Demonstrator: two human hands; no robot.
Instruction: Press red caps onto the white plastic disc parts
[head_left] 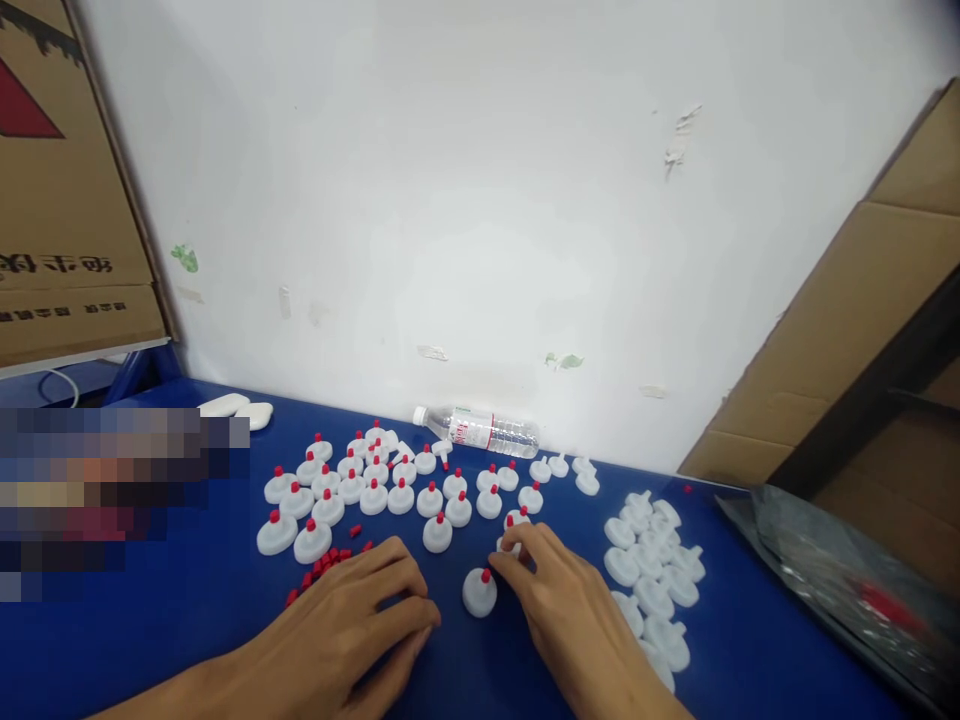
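Note:
Both my hands rest on a blue table (187, 620). My left hand (360, 620) lies palm down with its fingers curled, beside a small heap of loose red caps (324, 570). My right hand (559, 600) pinches a white nozzle cap (512, 540) at its fingertips. A white cap with a red tip (479, 592) stands between the two hands. Beyond them stand several white caps with red tips (360, 485). Plain white caps without red tips (652, 580) lie in a pile just right of my right hand.
A clear plastic water bottle (480, 430) lies on its side against the white wall. Cardboard boxes stand at the left (60, 200) and right (862, 330). A dark plastic bag (840, 580) lies at the right. Two white oval objects (236, 408) sit at the back left.

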